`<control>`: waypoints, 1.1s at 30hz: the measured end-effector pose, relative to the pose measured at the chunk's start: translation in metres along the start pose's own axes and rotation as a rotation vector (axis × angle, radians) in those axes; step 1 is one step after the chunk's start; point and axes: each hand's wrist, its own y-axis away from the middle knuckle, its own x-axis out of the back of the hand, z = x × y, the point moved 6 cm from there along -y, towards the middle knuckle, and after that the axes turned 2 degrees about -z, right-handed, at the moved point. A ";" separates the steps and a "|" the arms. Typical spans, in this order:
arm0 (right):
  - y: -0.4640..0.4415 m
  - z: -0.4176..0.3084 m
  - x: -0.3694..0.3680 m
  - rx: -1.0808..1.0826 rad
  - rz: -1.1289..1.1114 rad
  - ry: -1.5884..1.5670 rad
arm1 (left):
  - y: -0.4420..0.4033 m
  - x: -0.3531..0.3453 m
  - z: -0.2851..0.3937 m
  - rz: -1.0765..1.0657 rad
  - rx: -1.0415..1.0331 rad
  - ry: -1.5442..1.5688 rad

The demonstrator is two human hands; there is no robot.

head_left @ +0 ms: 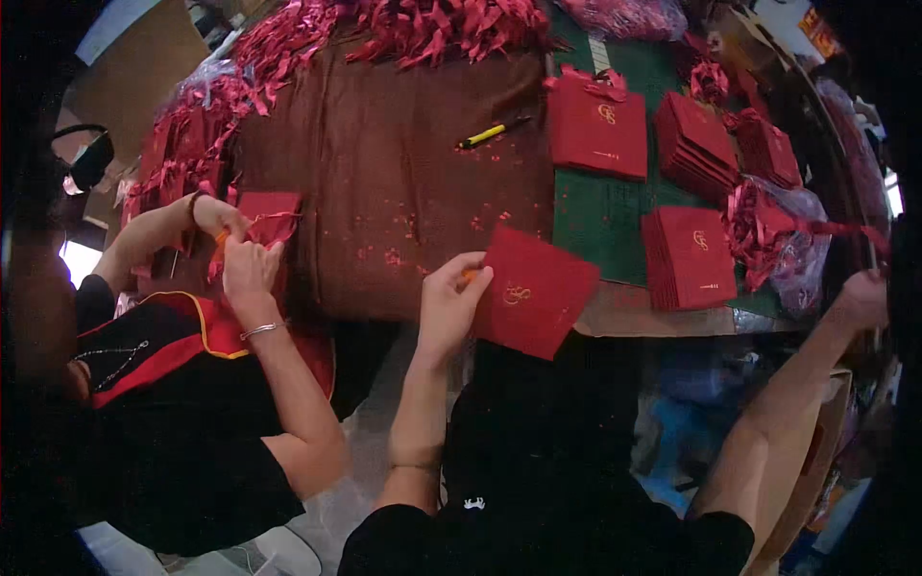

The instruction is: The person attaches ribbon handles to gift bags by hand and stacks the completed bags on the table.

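Note:
My left hand [449, 305] is closed on the edge of a flat red paper bag [538, 293] with a gold emblem, tilted above the table's front edge. Something orange shows at the fingertips of that hand. Far to the right, my raised right hand [862, 300] has its fingers drawn together at a red ribbon [845, 228]. The ribbon stretches out from a bundle of red ribbons [759, 230] in clear plastic; the grip itself is blurred. Beside the bundle lies a stack of red bags [687, 259].
At the left, a co-worker's hands [245, 254] work on another red bag [267, 206]. A yellow cutter-like tool [495, 132] and red scraps lie on the brown cloth [384, 192]. More bag stacks [597, 125] sit on the green mat [600, 226]; ribbon heaps [451, 29] line the back.

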 end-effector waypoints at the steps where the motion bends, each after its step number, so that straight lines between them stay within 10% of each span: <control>1: 0.005 -0.021 0.006 0.034 0.017 -0.043 | 0.003 -0.002 0.001 -0.011 0.024 0.059; 10: 0.062 -0.186 0.005 0.239 -0.199 -0.598 | 0.010 -0.016 0.000 -0.049 0.078 0.220; 17: 0.168 -0.158 -0.146 -0.720 -0.958 -0.654 | 0.019 -0.043 0.000 -0.009 0.103 0.184; 33: 0.226 -0.132 -0.216 -0.192 -0.826 -0.432 | 0.009 -0.049 -0.020 -0.020 -0.075 0.222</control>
